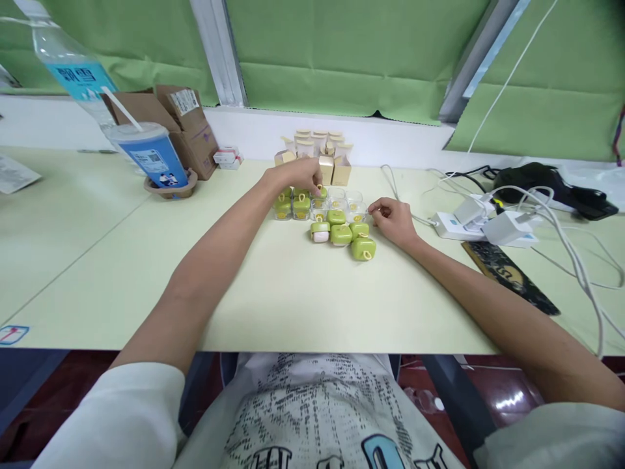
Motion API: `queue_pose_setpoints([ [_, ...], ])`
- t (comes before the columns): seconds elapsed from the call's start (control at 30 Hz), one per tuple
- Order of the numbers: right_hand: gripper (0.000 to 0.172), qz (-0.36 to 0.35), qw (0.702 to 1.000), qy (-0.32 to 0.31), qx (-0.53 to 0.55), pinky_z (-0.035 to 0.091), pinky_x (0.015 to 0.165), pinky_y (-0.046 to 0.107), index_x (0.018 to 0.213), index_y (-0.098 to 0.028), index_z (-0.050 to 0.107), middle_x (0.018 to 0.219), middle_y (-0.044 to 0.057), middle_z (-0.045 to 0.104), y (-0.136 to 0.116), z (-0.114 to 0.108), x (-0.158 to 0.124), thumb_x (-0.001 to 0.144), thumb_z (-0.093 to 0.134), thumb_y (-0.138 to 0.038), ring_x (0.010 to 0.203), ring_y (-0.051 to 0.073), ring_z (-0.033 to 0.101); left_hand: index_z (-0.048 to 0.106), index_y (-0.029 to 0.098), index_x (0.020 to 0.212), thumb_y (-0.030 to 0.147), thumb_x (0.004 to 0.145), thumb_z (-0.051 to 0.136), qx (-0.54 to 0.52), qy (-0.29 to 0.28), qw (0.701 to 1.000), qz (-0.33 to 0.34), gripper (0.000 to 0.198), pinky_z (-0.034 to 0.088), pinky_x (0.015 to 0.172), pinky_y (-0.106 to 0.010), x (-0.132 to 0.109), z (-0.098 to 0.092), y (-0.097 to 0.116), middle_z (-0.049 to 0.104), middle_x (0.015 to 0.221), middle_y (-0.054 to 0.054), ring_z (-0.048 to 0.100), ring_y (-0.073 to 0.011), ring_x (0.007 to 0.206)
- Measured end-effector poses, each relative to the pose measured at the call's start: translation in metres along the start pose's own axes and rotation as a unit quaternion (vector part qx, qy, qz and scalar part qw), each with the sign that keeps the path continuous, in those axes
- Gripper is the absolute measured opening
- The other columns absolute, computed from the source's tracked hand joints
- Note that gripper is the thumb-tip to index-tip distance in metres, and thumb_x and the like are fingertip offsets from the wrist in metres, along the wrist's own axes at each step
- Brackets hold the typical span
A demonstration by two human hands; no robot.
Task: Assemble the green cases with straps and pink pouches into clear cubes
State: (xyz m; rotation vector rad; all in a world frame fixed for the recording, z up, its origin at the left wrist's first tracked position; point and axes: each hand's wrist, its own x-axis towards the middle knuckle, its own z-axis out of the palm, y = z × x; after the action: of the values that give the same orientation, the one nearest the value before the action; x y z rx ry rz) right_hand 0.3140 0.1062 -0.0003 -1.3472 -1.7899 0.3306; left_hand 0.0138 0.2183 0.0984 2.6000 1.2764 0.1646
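Small clear boxes [356,213] stand in rows at the middle of the table, and those at the left have green lids on. My left hand [307,174] reaches over the back row, its fingers closed on a green lid [320,193] at a clear box. Beside the right end of the rows rests my right hand [392,219], fingers curled near the corner box; whether they hold anything is hidden. Several loose green lids [340,235] lie in front of the boxes, one with a whitish underside [320,232] showing.
Small open cardboard boxes [341,172] stand behind the clear boxes. At the left are a blue cup [155,159], a bottle [81,75] and a brown carton [198,140]. A power strip [452,225] with chargers, cables and a dark patterned strip [510,275] lie right.
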Motion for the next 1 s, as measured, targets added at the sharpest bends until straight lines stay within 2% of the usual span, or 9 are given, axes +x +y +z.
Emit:
queue_pose_setpoints([
  [0.2,0.018,0.005,1.0,-0.004,-0.005,0.05,0.067,0.037,0.084,-0.025,0.074,0.062,0.0,0.068,0.0,0.0,0.001,0.075,0.059,-0.03,0.063,0.023,0.067,0.085,0.021,0.092,0.043,0.065,0.095,-0.04,0.008,0.998,-0.037,0.036,0.05,0.08,-0.031,-0.001,0.002,0.0,0.086,0.093,-0.005,0.076,-0.0266,0.095],
  [0.5,0.017,0.0,1.0,-0.004,-0.009,0.053,0.064,0.036,0.084,-0.025,0.073,0.072,0.003,0.074,0.0,-0.002,0.0,0.076,0.06,-0.032,0.063,0.023,0.072,0.087,0.02,0.091,0.051,0.066,0.096,-0.019,0.008,1.0,-0.022,0.041,0.051,0.08,-0.033,-0.01,-0.005,0.012,0.088,0.099,-0.007,0.075,-0.0262,0.092],
  [0.67,0.016,0.006,1.0,-0.001,-0.006,0.053,0.068,0.038,0.084,-0.024,0.074,0.067,0.001,0.071,0.001,-0.001,0.0,0.077,0.061,-0.027,0.063,0.024,0.071,0.09,0.02,0.098,0.052,0.067,0.094,-0.024,-0.001,1.0,-0.001,0.044,0.051,0.083,-0.032,-0.006,-0.004,0.003,0.087,0.1,-0.007,0.076,-0.0266,0.096],
  [0.87,0.017,0.002,1.0,0.002,-0.007,0.053,0.071,0.037,0.086,-0.022,0.077,0.074,0.002,0.074,0.006,0.0,0.001,0.079,0.062,-0.016,0.063,0.021,0.07,0.09,0.023,0.116,0.047,0.07,0.092,-0.023,-0.005,1.0,0.001,0.052,0.049,0.085,-0.034,0.005,-0.001,-0.013,0.087,0.11,-0.007,0.075,-0.0276,0.102],
  [1.0,0.019,-0.003,1.0,0.004,-0.01,0.054,0.074,0.038,0.088,-0.021,0.078,0.075,0.003,0.075,0.007,0.001,0.001,0.082,0.062,-0.012,0.064,0.021,0.069,0.088,0.024,0.12,0.051,0.073,0.094,0.0,-0.017,1.0,-0.01,0.054,0.049,0.089,-0.034,0.002,-0.005,-0.009,0.086,0.11,-0.005,0.074,-0.0265,0.105],
])
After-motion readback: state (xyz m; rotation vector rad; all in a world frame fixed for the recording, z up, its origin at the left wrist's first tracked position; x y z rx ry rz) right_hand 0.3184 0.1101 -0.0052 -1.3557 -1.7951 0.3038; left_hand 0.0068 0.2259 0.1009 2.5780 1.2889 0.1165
